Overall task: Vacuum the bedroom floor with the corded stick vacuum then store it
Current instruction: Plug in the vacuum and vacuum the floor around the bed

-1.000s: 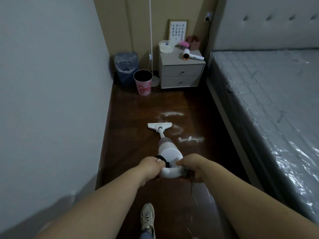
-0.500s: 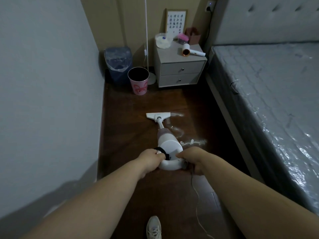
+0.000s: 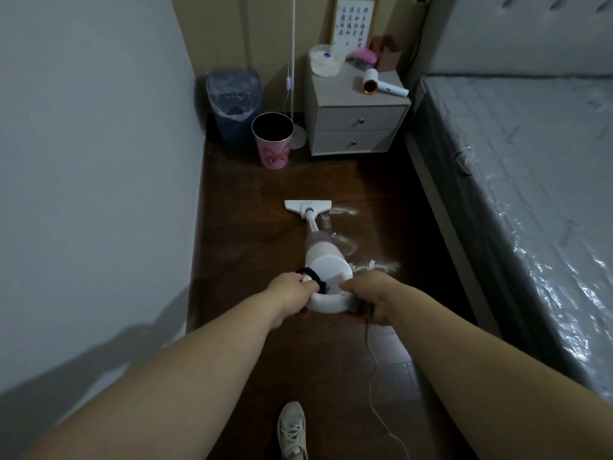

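I judge the stick vacuum (image 3: 326,260), its floor head (image 3: 307,207) flat on the dark floor (image 3: 252,227) beside white dust (image 3: 381,266), rigid and top-heavy, best gripped at its loop handle, where my left hand (image 3: 292,292) and right hand (image 3: 373,295) curl closed.

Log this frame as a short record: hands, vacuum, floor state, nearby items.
left hand: left hand grips the vacuum handle
right hand: right hand grips the handle's other side
vacuum: stick vacuum angled forward, floor head flat on the floor
cord: cord trails back past the right hand
floor: white powder and scraps lie right of the floor head, not yet picked up
nearby: pink bin, lined bin, nightstand with hair dryer, bed
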